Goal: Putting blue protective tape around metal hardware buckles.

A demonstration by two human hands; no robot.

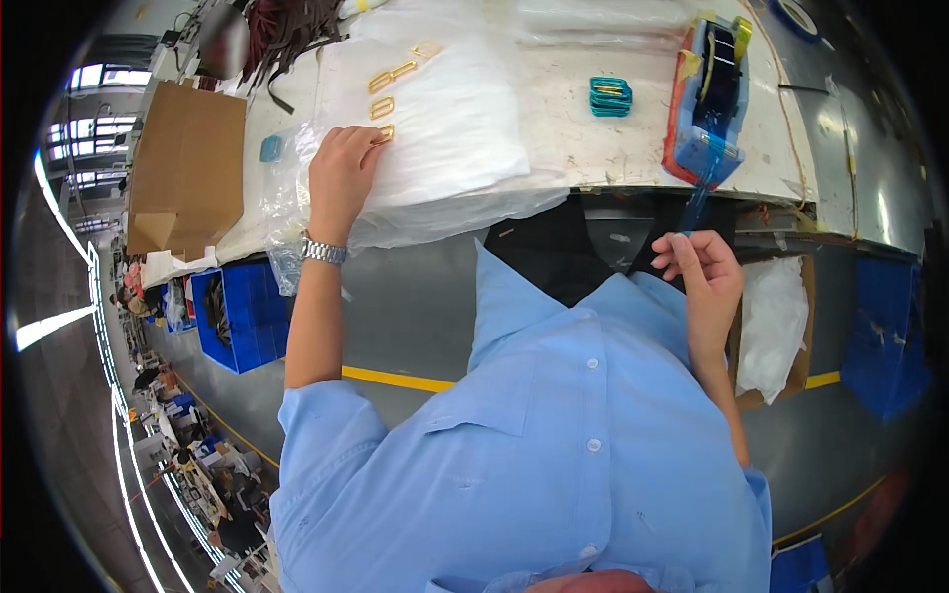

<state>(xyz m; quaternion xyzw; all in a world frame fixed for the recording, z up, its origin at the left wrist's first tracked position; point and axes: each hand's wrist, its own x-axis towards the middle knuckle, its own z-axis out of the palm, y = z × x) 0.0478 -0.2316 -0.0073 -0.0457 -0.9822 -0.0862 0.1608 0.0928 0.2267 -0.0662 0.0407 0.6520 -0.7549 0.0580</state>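
Observation:
My left hand, with a metal watch on its wrist, reaches over a white padded sheet. Its fingertips are closed on a small gold rectangular buckle at the sheet's left side. Beyond it more gold buckles lie in a rough line. At the table's front edge, my right hand pinches the free end of a strip of blue tape. That strip runs down from a blue and red tape dispenser. Between sheet and dispenser sits a stack of buckles wrapped in blue-green tape.
Clear plastic film hangs over the table's front edge. A brown cardboard piece stands at the left, above a blue bin. Dark strips lie at the back left. An open box with a white bag is at the right.

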